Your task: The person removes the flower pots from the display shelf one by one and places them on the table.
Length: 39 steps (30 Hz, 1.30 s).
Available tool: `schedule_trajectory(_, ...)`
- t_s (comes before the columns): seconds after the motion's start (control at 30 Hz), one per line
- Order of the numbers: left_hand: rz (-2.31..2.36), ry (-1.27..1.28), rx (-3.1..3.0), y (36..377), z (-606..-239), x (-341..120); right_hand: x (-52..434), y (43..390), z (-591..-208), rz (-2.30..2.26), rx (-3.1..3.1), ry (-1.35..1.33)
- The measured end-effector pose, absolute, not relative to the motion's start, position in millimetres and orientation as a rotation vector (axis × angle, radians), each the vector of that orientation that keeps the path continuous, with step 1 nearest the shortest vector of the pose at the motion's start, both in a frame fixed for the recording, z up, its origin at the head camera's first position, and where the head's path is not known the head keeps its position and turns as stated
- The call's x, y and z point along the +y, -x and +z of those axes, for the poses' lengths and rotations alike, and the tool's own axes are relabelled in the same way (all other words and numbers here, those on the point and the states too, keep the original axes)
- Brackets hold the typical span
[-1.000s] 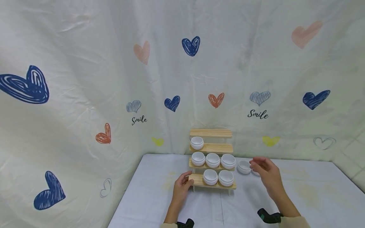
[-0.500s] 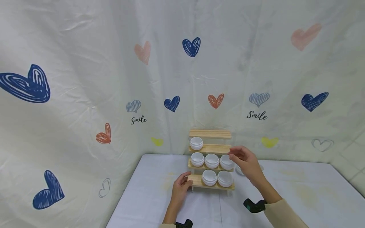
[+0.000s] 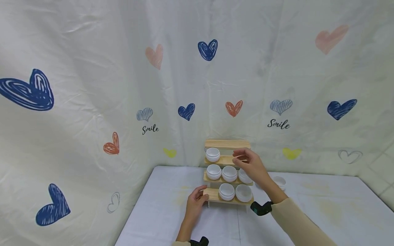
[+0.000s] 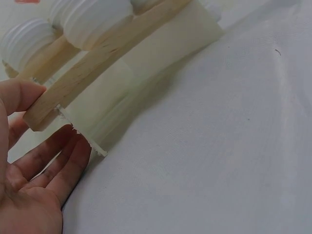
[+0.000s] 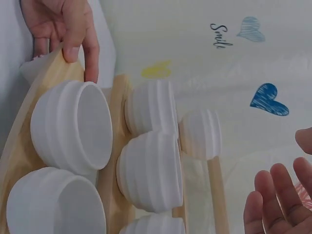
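Gripping the left end of the wooden tiered shelf's (image 3: 228, 200) bottom step, left hand (image 3: 195, 202) pinches it, thumb on top. Right hand (image 3: 250, 164) hovers empty, fingers loose, over the third step beside a white jar (image 3: 212, 154).

Head view high and far, wrist views close, all sharing wooden rack (image 3: 228, 171).
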<state>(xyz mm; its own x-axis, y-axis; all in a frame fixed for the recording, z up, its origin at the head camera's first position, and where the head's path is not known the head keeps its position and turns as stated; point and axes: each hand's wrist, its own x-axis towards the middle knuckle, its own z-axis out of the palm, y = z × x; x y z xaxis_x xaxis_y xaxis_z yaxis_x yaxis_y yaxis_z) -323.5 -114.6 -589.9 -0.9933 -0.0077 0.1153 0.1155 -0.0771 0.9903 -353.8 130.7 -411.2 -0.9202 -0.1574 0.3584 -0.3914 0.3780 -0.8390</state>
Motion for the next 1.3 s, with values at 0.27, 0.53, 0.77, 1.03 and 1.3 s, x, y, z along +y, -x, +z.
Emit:
schedule_trajectory(0.27,-2.245,0.129,-2.080,322.1,-586.7,-115.2,110.4,368.5,-407.8,1.600,-2.414,-0.539)
schedule_trajectory(0.53,-2.247,0.125,-2.068,322.4,-589.0,-114.9,96.0,383.2,-416.9,1.655,-2.420,-0.522)
schedule_trajectory(0.77,-2.239,0.130,-2.082,324.8,-591.6,-115.5,87.5,396.9,-424.6,1.645,-2.501,-0.483)
schedule_trajectory(1.03,-2.271,0.126,-2.067,326.3,-591.1,-115.4,80.1,407.0,-424.4,1.637,-2.564,-0.441)
schedule_trajectory(1.3,-2.268,0.132,-2.071,326.0,-590.1,-115.9,74.9,415.2,-425.3,1.622,-2.647,-0.392)
